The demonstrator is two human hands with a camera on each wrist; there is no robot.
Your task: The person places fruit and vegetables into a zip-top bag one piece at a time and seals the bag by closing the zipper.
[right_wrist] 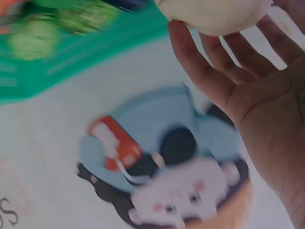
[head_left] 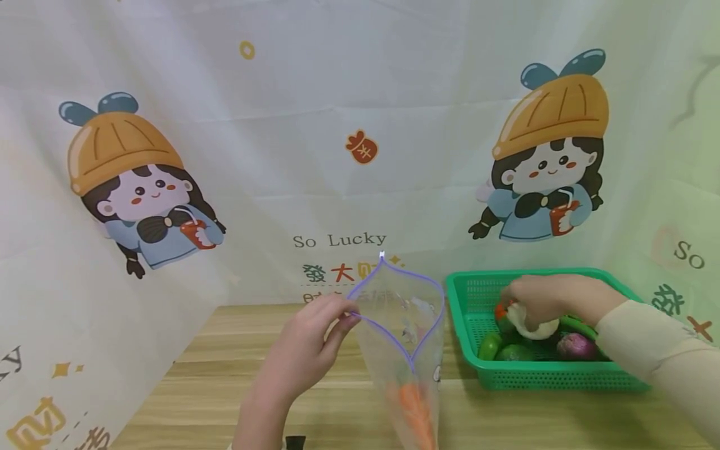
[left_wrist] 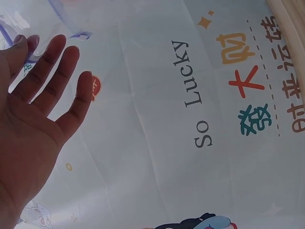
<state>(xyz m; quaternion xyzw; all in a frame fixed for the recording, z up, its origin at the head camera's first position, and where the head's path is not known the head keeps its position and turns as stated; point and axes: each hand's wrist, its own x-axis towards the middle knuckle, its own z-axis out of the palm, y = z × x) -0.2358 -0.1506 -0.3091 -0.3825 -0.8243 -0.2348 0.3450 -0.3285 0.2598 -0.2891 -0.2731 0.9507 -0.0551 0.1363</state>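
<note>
My left hand (head_left: pixel 309 344) pinches the left rim of a clear zip bag (head_left: pixel 374 350) with a purple seal, whose mouth gapes wide. Through the plastic shows an orange carrot-like thing (head_left: pixel 416 415) low in the bag. In the left wrist view, thumb and index finger of the left hand (left_wrist: pixel 38 114) meet at the bag's edge while the other fingers spread free. Over the green basket (head_left: pixel 562 379), my right hand (head_left: pixel 534 297) grips a cream-white rounded vegetable (head_left: pixel 540 329). The right wrist view shows its smooth pale underside (right_wrist: pixel 214 14) in the curled fingers; its exact kind is unclear.
Inside the basket lie a green pepper (head_left: pixel 490 345), a dark green vegetable (head_left: pixel 517 353), a purple onion (head_left: pixel 575 345) and an orange-red item (head_left: pixel 500 312). The basket stands right of the bag on a wooden table (head_left: pixel 225 369), before a printed cloth (head_left: pixel 270 169).
</note>
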